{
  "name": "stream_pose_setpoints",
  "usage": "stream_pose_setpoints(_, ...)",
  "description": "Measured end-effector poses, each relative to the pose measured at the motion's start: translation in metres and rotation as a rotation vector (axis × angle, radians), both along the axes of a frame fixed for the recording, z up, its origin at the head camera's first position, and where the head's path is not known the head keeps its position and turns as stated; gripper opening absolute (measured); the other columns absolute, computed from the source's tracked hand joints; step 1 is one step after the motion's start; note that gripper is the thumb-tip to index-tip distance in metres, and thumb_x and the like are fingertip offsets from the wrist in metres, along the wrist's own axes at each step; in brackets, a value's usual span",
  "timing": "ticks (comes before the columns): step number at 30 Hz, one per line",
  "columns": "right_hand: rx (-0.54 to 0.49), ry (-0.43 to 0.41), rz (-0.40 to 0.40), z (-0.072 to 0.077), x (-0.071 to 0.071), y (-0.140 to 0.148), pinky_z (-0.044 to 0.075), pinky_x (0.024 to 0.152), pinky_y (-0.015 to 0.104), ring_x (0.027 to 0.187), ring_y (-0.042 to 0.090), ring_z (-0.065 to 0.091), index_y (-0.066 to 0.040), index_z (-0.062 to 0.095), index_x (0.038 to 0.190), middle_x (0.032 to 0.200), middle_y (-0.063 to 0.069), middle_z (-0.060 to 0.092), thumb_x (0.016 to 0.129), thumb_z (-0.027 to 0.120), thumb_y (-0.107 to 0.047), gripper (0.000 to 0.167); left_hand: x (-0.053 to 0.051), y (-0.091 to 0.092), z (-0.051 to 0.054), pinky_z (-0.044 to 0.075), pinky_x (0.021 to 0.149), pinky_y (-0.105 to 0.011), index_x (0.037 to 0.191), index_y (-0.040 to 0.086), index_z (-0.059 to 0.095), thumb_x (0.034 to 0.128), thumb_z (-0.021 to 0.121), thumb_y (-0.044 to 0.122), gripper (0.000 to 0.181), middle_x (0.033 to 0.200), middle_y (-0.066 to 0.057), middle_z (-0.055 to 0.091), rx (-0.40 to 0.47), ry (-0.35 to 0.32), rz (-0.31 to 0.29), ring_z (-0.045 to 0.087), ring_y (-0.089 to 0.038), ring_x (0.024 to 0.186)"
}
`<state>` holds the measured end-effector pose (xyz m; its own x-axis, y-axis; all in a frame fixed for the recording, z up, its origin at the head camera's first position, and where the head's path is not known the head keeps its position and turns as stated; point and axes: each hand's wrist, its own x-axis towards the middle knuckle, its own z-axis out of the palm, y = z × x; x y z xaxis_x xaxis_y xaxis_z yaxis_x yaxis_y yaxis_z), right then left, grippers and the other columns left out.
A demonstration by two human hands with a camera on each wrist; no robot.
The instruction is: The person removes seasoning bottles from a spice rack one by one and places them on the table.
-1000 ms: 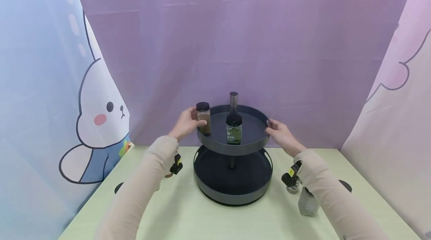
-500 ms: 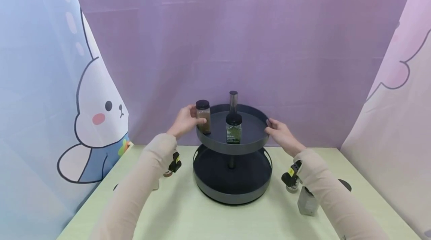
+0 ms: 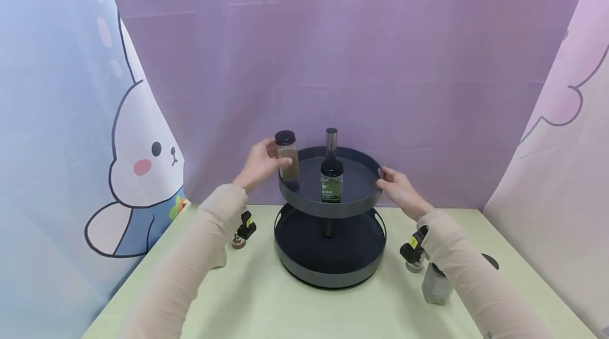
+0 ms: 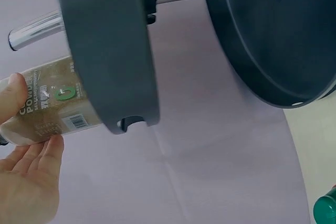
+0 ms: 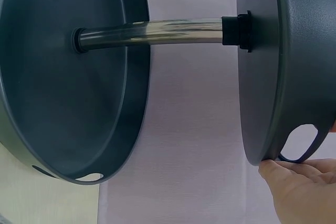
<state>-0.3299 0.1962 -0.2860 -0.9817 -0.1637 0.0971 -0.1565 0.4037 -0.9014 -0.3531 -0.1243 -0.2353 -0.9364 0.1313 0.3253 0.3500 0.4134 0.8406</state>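
Observation:
My left hand (image 3: 258,163) grips a spice jar (image 3: 288,158) of brown powder with a black cap, thumb on one side and fingers on the other. The jar tilts slightly at the left rim of the upper tray (image 3: 328,210) of a dark two-tier turntable rack. In the left wrist view its label (image 4: 63,93) faces the camera, partly behind the tray wall. On the opposite side, my right hand (image 3: 401,190) holds the upper tray's rim, by a handle cutout (image 5: 302,141). A jar of green flakes (image 3: 331,186) stands upright on that tray, before the chrome post (image 3: 331,140).
The lower tray (image 3: 330,279) rests on the pale green table (image 3: 295,312). Right of it stand a grey-filled jar (image 3: 436,285) and a small clear container (image 3: 415,263), partly behind my right arm. A small red-based item (image 3: 239,242) stands by my left wrist. Purple cloth hangs behind.
My left hand has raised the brown spice jar a little, and it leans slightly more. My right hand stays on the tray rim. The green jar has not moved.

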Motion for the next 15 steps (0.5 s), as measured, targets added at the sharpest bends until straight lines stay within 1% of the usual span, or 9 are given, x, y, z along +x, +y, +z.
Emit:
stream_pose_setpoints(4,0.003,-0.006,0.002,-0.001,-0.001,0.001,0.018,0.113,0.045,0.139,0.032,0.012,0.007,0.004,0.144,0.15,0.022,0.014,0.093,0.036,-0.007,0.062,0.003,-0.004,0.006,0.043,0.1,-0.038,0.134,0.002,0.04,0.0772,0.071,0.013,0.066,0.128,-0.014,0.054,0.021,-0.004,0.002,0.051,-0.027,0.118)
stream_pose_setpoints(8,0.01,-0.005,-0.011,0.001,-0.001,0.001,0.019,0.113,0.045,0.139,0.031,0.013,0.006,0.004,0.144,0.15,0.022,0.015,0.092,0.036,-0.007,0.062,0.004,-0.01,0.009,0.042,0.101,-0.038,0.135,0.003,0.039,0.0783,0.071,0.014,0.066,0.131,-0.014,0.052,0.031,-0.006,0.012,0.05,-0.027,0.12)
stream_pose_setpoints(11,0.013,-0.007,-0.016,0.002,0.0,0.002,0.018,0.113,0.044,0.139,0.031,0.013,0.006,0.004,0.144,0.15,0.021,0.014,0.092,0.036,-0.008,0.062,0.004,-0.015,0.009,0.041,0.102,-0.038,0.135,0.003,0.04,0.0789,0.07,0.015,0.065,0.131,-0.014,0.052,0.037,-0.005,0.016,0.049,-0.027,0.121)
stream_pose_setpoints(15,0.006,-0.015,-0.008,0.003,0.001,0.003,0.018,0.113,0.045,0.139,0.032,0.012,0.006,0.003,0.144,0.151,0.021,0.013,0.093,0.036,-0.008,0.062,0.006,-0.021,0.005,0.041,0.101,-0.039,0.135,0.003,0.04,0.0786,0.07,0.014,0.064,0.13,-0.014,0.053,0.037,-0.002,0.02,0.05,-0.027,0.12)
